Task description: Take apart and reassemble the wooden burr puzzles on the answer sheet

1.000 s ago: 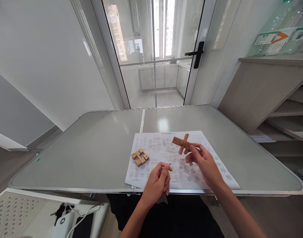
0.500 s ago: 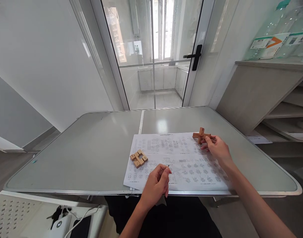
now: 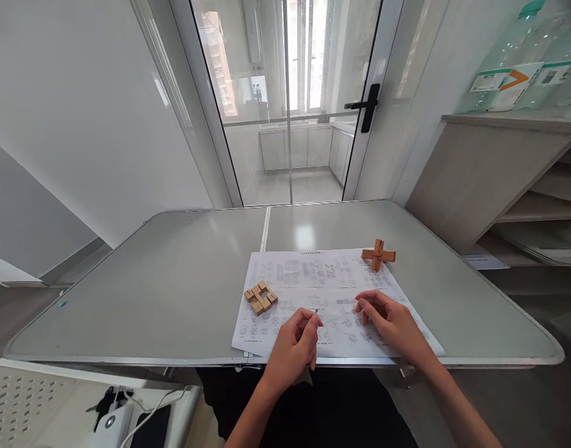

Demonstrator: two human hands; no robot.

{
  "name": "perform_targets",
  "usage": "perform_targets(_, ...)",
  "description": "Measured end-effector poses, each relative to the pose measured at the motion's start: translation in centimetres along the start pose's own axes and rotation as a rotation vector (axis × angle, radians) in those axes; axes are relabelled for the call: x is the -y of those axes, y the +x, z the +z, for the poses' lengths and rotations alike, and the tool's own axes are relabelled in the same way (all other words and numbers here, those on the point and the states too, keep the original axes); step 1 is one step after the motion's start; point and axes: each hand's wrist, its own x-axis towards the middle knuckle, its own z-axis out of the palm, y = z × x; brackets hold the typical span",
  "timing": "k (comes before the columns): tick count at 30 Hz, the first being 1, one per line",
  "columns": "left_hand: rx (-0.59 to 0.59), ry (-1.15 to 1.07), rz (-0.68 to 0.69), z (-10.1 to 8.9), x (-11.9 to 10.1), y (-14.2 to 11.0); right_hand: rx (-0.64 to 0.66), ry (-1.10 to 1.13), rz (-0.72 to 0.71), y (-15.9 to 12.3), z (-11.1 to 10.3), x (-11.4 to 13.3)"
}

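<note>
A reddish-brown wooden cross-shaped puzzle (image 3: 378, 254) rests at the far right corner of the printed sheet (image 3: 308, 298), apart from both hands. My right hand (image 3: 388, 320) hovers low over the sheet's near right part, fingers loosely bent and apart, holding nothing. Over the sheet's near edge my left hand (image 3: 298, 339) is closed, its thumb against the curled fingers; no held object shows. On the sheet's left side sits a flat cluster of light wooden puzzle blocks (image 3: 261, 297) with a gap in it. Small diagrams cover the paper.
The grey folding table (image 3: 149, 298) has a metal rim and a centre seam. Left of my lap, a white perforated surface (image 3: 28, 398) bears keys, a white device, cables and a dark phone. Plastic bottles (image 3: 514, 81) stand on the cabinet at right. A glass door (image 3: 308, 149) is ahead.
My right hand carried the wooden cross to the sheet's far right corner, let go of it there, and came back toward me. My left hand stayed closed in place.
</note>
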Motion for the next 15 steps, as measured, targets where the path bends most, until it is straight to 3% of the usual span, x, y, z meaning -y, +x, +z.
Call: perform_targets(15,-0.025,-0.028,-0.013,0.25,-0.52,-0.2,-0.001,-0.027,0.02,-0.04,-0.05,-0.13)
